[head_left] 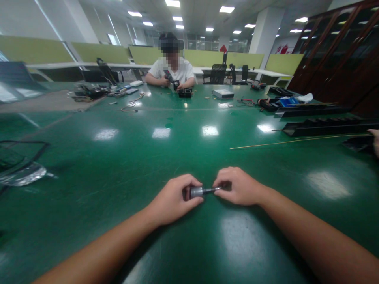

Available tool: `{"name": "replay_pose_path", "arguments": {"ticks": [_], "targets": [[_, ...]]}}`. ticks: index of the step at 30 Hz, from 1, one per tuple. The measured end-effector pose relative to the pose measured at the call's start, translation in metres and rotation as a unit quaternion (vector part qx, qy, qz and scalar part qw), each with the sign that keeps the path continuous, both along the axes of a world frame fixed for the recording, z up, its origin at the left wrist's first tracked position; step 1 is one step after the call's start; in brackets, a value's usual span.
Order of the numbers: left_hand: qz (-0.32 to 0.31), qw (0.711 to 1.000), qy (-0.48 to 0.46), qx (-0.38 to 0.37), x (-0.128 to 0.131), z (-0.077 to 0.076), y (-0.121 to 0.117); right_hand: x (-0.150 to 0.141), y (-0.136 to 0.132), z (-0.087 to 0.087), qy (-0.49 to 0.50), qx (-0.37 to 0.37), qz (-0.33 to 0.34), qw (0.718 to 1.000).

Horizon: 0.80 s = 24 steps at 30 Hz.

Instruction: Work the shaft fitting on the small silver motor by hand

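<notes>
Both forearms [310, 228] come into my feed from the lower corners, nearest to the camera, and angle in toward each other. Under them I have the green table [133, 134], running well past the hands; its far edge is where a person [186, 71] in white sits, well apart from my work. Black trays [328, 127] lie to the far right, and a cable loop [26, 144] lies by the left edge of my view, with good side room between them and the hands. A thin rod [266, 144] points inward from the right, beyond the right hand [238, 187] and apart from it; near its outer end another person's hand [375, 139] just enters the frame.

My left hand [174, 197] is curled round the thick end of the tool [204, 191], thumb on the near side, fingers on the far side. The right one is narrowed to a pinch at the slim end. So the tool lies between the two hands, its long axis running across my view from left to right, slim end tipped slightly away from me. Neither hand is nearer; each has an end, with a short dark stretch bare between the fingertips. Whether it touches the table I cannot tell.
</notes>
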<state>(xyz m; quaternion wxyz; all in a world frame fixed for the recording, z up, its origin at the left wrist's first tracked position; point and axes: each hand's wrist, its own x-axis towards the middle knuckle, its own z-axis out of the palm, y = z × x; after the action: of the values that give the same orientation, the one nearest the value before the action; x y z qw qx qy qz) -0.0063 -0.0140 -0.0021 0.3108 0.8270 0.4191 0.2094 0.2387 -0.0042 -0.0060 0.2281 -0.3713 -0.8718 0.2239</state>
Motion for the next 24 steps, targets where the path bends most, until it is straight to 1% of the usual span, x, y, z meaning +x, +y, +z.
{"name": "replay_pose_path", "arguments": {"ticks": [13,19,24], "targets": [[-0.001,1.0,-0.005,0.004,-0.001,0.0,-0.001,0.012,0.004,0.004,-0.016,-0.011,0.001,1.0],[0.002,1.0,-0.002,0.003,0.0,0.001,-0.001,0.018,0.008,0.003,-0.009,-0.035,-0.007,0.999],[0.0,1.0,-0.002,0.003,-0.001,0.001,-0.001,0.019,0.009,0.004,-0.012,-0.033,0.002,0.999]]}}
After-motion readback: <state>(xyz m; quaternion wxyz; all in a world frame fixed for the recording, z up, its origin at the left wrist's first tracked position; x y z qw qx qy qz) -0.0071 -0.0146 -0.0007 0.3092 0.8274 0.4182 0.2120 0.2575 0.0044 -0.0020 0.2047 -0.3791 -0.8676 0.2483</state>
